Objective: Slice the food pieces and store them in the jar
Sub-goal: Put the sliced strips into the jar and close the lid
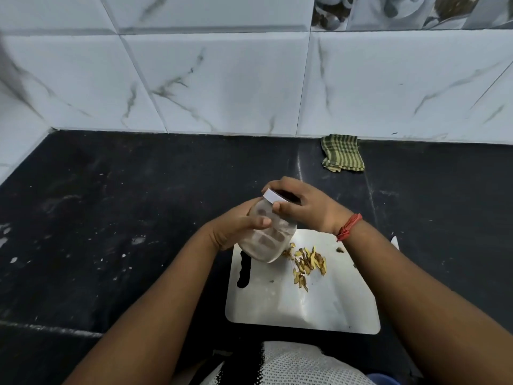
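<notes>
While no writing can be read on it, the clear jar (pixel 268 234), seemingly empty, is held tilted above the cutting board (pixel 305 301) by the left hand (pixel 236 226); its white lid (pixel 273 198) is gripped by right-hand fingers (pixel 280 208). Sliced pieces (pixel 306 263) are left on the board.

Both forearms reach forward and meet in the middle. The left hand (pixel 236 226) curls around the jar's (pixel 268 234) side, thumb on top. The right hand (pixel 302 204) cups the lid (pixel 273 198), apparently gripping its rim, wrist bent inward.
</notes>
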### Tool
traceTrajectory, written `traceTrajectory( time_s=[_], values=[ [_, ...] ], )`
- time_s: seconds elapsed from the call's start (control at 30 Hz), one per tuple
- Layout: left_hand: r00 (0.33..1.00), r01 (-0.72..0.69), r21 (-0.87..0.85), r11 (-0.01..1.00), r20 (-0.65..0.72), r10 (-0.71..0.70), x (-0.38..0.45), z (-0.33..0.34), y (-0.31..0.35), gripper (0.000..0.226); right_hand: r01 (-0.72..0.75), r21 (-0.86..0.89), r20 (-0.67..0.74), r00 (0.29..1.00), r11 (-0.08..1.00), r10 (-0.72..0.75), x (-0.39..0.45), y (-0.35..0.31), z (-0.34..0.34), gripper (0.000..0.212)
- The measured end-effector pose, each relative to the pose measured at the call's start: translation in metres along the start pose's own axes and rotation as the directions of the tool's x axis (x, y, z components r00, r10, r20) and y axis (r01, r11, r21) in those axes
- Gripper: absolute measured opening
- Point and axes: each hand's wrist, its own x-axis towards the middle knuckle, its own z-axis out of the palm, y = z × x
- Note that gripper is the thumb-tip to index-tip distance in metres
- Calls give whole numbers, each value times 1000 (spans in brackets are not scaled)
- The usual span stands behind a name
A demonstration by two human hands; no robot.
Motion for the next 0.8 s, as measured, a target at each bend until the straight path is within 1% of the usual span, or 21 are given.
traceTrajectory(
  time_s=[0.07, 0.1, 0.13, 0.17, 0.2, 0.23, 0.27, 0.3, 0.33, 0.37, 0.4, 0.43, 0.47, 0.5, 0.53, 0.57, 0.6, 0.63, 0.7, 0.77, 0.8],
  values=[
    [992, 55, -136, 989, 118, -39, -3, -5, 4, 85, 11, 59, 52, 999, 998, -14, -1, -8, -2, 48],
    [987, 73, -201, 977, 155, -41, -4, -8, 4, 86, 25, 75, 71, 997, 997, -30, -1, -13, -4, 46],
    [983, 78, -240, 968, 177, -36, -5, -9, 7, 85, 33, 81, 95, 995, 996, -41, -2, -16, -7, 45],
    [983, 71, -228, 971, 179, -30, -5, -10, 7, 82, 31, 88, 129, 991, 996, -42, -3, -16, -11, 43],
    [989, 56, -142, 988, 145, -35, -4, -10, 8, 77, 9, 100, 166, 986, 995, -26, -3, -17, -15, 43],
    [997, 46, 16, 999, 58, -47, -2, -10, 7, 72, -27, 108, 187, 982, 994, 6, -3, -14, -19, 43],
    [996, 73, 210, 975, -67, -60, 1, -8, 7, 71, -77, 97, 181, 982, 992, 59, -3, -12, -21, 43],
    [975, 128, 387, 913, -216, -46, 2, -4, 6, 74, -137, 63, 151, 980, 989, 126, -1, -9, -23, 43],
    [935, 184, 520, 834, -354, 14, 3, 2, 5, 76, -192, 3, 117, 975, 981, 191, 1, -7, -23, 46],
    [891, 216, 624, 751, -441, 110, 3, 9, 2, 77, -241, -68, 97, 964, 968, 247, 3, -6, -22, 51],
    [859, 220, 709, 670, -467, 211, 5, 15, -1, 77, -288, -132, 85, 950, 948, 301, 5, -6, -19, 54],
    [843, 216, 770, 601, -458, 284, 7, 20, -6, 78, -326, -175, 63, 938, 929, 341, 6, -6, -15, 56],
    [833, 200, 803, 562, -441, 333, 9, 24, -9, 81, -346, -205, 29, 933, 916, 359, 6, -7, -12, 56],
    [832, 193, 801, 567, -439, 338, 10, 23, -12, 82, -343, -222, -7, 937, 913, 350, 7, -7, -11, 56],
    [841, 175, 756, 630, -447, 304, 10, 22, -12, 80, -319, -220, -20, 946, 922, 323, 6, -8, -11, 54],
    [865, 151, 665, 731, -447, 227, 9, 18, -13, 78, -289, -205, -3, 956, 935, 295, 5, -8, -11, 53],
    [899, 128, 548, 827, -417, 137, 7, 14, -13, 77, -260, -186, 33, 962, 947, 271, 3, -8, -11, 54],
    [924, 110, 441, 891, -375, 72, 4, 10, -14, 80, -238, -165, 70, 965, 957, 252, 1, -8, -11, 55],
    [946, 81, 292, 953, -323, 18, 0, 3, -15, 86, -208, -69, 120, 969, 976, 215, -3, -6, -12, 52],
    [961, 61, 179, 982, -275, -9, 1, 1, -12, 87, -153, 66, 147, 979, 986, 142, -6, -6, -15, 49],
    [977, 54, 126, 991, -210, -27, 2, 1, -9, 85, -120, 115, 160, 982, 986, 101, -7, -7, -17, 49]
  ],
)
